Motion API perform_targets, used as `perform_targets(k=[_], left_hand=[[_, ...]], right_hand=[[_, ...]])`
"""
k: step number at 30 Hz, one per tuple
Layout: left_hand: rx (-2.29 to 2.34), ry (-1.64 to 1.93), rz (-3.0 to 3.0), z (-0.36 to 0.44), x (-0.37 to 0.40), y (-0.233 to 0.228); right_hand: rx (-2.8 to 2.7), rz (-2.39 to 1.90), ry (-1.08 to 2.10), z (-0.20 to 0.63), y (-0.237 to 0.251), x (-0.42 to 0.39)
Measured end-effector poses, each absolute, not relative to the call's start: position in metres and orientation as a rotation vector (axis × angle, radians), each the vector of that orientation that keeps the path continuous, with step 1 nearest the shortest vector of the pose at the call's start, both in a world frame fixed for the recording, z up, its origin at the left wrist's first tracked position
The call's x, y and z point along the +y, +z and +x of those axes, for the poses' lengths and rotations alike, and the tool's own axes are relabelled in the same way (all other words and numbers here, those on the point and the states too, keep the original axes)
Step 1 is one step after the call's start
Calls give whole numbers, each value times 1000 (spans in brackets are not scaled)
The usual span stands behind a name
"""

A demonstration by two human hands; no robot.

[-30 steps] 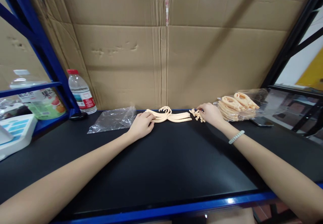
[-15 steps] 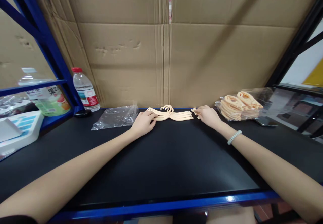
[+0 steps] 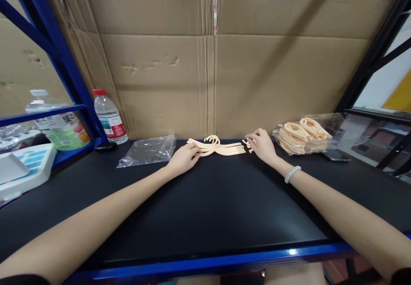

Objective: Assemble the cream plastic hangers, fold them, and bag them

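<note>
Left hand (image 3: 183, 160): fingers over one end of the cream hangers (image 3: 229, 149), grip unclear from here | right hand (image 3: 264, 147): bent over small cream pieces (image 3: 250, 150), can't tell if pinching any | hangers: bunched at the back of the tabletop (image 3: 208, 208)

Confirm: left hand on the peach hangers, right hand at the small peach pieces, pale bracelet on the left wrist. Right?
One slip: the pale bracelet is on the right wrist, as the head view shows. The rest holds: left hand on the peach hangers, right hand at the small peach pieces.
</note>
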State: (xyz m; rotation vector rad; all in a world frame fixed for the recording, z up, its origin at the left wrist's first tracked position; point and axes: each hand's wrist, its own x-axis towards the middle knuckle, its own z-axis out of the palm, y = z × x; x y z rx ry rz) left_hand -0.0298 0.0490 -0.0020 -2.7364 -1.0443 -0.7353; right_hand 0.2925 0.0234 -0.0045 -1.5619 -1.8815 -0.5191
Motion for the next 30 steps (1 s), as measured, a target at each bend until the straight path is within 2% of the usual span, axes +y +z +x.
perform_targets(k=[7,12,20,30], left_hand=[[-1040,-809,-2792,-32,48,-2],[-1038,-833,-2819,-33,45,0],[-1043,-919,-2854,-37,45,-4],[-901,-996,-2963,-45,7,2]], right_hand=[[-1544,-1363,-279,278,20,6],[-1415,-1166,171,260,26,-19],[-1001,-990,870,256,7,-25],[-825,-811,1109,245,-10,-33]])
